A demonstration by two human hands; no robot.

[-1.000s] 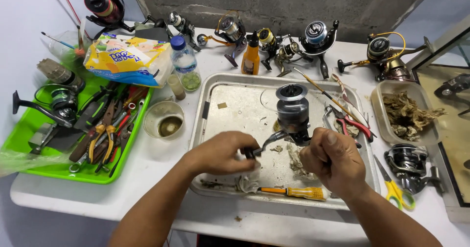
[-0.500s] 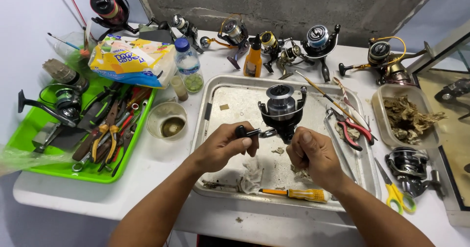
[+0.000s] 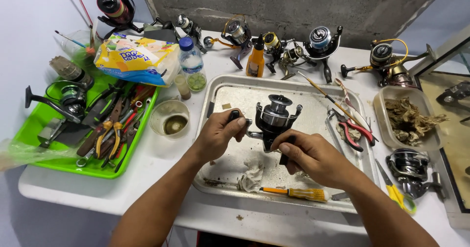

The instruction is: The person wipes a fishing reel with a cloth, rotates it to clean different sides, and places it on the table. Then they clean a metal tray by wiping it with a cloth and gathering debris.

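A black and silver spinning fishing reel (image 3: 275, 117) is held upright above a metal tray (image 3: 223, 87). My left hand (image 3: 218, 135) grips the reel's handle knob on its left side. My right hand (image 3: 313, 158) holds the reel's foot and body from the right and below. A crumpled white rag (image 3: 252, 174) and an orange-handled screwdriver (image 3: 293, 193) lie in the tray just below my hands.
A green tray (image 3: 34, 129) of pliers and a reel sits at left. A glass bowl (image 3: 170, 118), a water bottle (image 3: 192, 65) and a tissue pack (image 3: 137, 58) stand nearby. Several reels line the back wall. Red pliers (image 3: 352, 129), a plastic tub (image 3: 409, 119) and another reel (image 3: 409, 168) are right.
The reel has been lifted from low in the tray and turned upright between my hands. My left hand has moved onto the handle knob; the view has shifted slightly.
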